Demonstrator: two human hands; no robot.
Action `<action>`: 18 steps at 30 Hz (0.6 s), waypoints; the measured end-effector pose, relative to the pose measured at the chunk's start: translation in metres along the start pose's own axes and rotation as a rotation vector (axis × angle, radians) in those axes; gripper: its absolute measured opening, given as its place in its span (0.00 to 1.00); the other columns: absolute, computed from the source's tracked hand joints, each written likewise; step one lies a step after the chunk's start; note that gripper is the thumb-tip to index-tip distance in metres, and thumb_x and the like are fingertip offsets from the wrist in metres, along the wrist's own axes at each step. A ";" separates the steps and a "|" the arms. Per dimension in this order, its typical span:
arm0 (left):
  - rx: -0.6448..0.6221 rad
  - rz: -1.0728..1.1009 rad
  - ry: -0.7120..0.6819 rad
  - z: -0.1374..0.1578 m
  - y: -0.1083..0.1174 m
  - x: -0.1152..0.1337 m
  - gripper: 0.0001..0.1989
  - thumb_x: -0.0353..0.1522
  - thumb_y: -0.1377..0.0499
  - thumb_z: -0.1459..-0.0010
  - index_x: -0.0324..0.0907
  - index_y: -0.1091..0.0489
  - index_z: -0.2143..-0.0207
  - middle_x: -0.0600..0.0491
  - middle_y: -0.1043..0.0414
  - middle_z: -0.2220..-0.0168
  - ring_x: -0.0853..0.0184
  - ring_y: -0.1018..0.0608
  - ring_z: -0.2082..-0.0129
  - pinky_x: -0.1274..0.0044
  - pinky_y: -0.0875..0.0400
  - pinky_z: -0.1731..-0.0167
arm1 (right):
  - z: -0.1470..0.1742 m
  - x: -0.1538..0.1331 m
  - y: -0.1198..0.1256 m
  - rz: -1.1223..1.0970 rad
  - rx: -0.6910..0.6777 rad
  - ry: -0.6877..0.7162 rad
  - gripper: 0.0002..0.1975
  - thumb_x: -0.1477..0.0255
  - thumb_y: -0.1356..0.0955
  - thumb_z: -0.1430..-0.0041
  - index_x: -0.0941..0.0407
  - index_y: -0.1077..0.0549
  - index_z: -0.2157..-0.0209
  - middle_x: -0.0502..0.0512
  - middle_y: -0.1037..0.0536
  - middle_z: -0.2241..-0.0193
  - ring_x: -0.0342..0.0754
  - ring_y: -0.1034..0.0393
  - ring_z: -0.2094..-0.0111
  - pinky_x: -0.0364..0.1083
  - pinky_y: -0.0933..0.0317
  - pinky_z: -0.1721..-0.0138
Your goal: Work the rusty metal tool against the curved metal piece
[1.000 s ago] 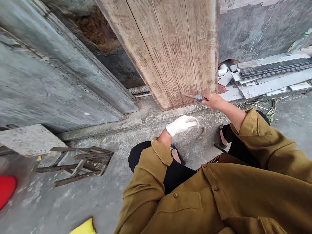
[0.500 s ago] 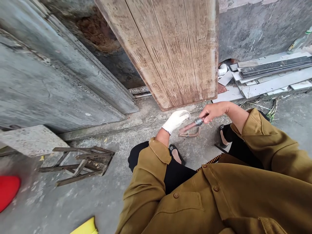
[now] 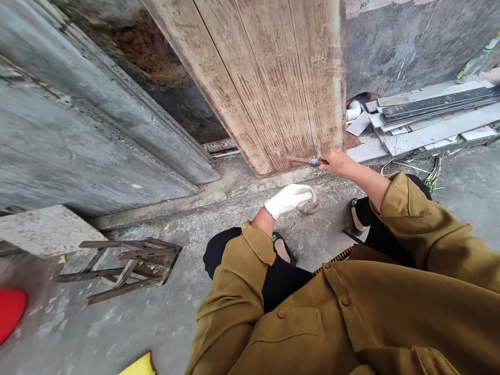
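Note:
My left hand [image 3: 288, 200], in a white glove, is closed around a curved, hook-shaped grey-brown piece [image 3: 311, 209] just above the concrete ground. Its bent end sticks out past the fingertips. My bare right hand [image 3: 338, 163] grips a short tool with a brown, rod-like end [image 3: 297, 159] and silvery wire [image 3: 313, 161] wound round its middle. That tool points left, in front of the lower edge of a worn wooden plank panel [image 3: 273, 88]; whether it touches the panel I cannot tell. The panel leans against the wall.
A low wooden stool frame [image 3: 128, 268] lies on its side at the left, next to a pale slab [image 3: 50, 229]. Stacked strips and tiles [image 3: 437, 125] line the wall at the right, with a bottle [image 3: 476, 60] above. Red [image 3: 11, 312] and yellow [image 3: 138, 364] objects show at lower left.
My right hand has lifted the wire-wound tool up, away from the hooked piece. My left hand has shifted slightly right and down, with the hooked piece in it.

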State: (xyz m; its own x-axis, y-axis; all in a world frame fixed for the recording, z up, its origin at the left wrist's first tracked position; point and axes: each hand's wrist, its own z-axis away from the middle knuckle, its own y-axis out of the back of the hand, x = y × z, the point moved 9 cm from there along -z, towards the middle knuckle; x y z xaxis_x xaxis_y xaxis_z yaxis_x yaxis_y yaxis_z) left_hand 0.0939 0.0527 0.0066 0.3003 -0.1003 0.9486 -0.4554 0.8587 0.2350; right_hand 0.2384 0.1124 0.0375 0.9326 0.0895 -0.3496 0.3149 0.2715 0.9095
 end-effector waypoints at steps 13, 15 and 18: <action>0.239 -0.266 0.066 0.006 0.038 -0.008 0.19 0.43 0.46 0.40 0.36 0.25 0.63 0.51 0.24 0.64 0.67 0.26 0.68 0.77 0.32 0.64 | 0.055 -0.047 -0.060 -0.303 -0.939 0.481 0.11 0.67 0.31 0.43 0.60 0.24 0.63 0.48 0.27 0.74 0.41 0.36 0.73 0.42 0.43 0.68; 0.280 -0.207 0.068 0.003 0.042 -0.013 0.18 0.43 0.44 0.41 0.36 0.25 0.61 0.50 0.23 0.64 0.67 0.25 0.67 0.77 0.31 0.64 | 0.055 -0.050 -0.051 -0.394 -0.918 0.528 0.12 0.64 0.30 0.44 0.60 0.25 0.65 0.47 0.28 0.75 0.40 0.37 0.73 0.41 0.44 0.69; 0.288 -0.126 0.038 -0.002 0.040 -0.017 0.16 0.42 0.42 0.43 0.37 0.25 0.64 0.49 0.24 0.66 0.65 0.24 0.66 0.76 0.31 0.64 | 0.049 -0.050 -0.035 -0.478 -0.795 0.558 0.14 0.61 0.30 0.44 0.59 0.25 0.65 0.47 0.29 0.76 0.39 0.38 0.74 0.41 0.47 0.70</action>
State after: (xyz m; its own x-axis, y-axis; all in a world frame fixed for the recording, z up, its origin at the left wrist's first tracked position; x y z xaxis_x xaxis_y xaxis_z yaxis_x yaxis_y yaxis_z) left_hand 0.0721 0.0897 -0.0009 0.3980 -0.1732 0.9009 -0.6296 0.6627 0.4055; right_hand 0.1896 0.0515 0.0344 0.4684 0.1781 -0.8654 0.2333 0.9198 0.3155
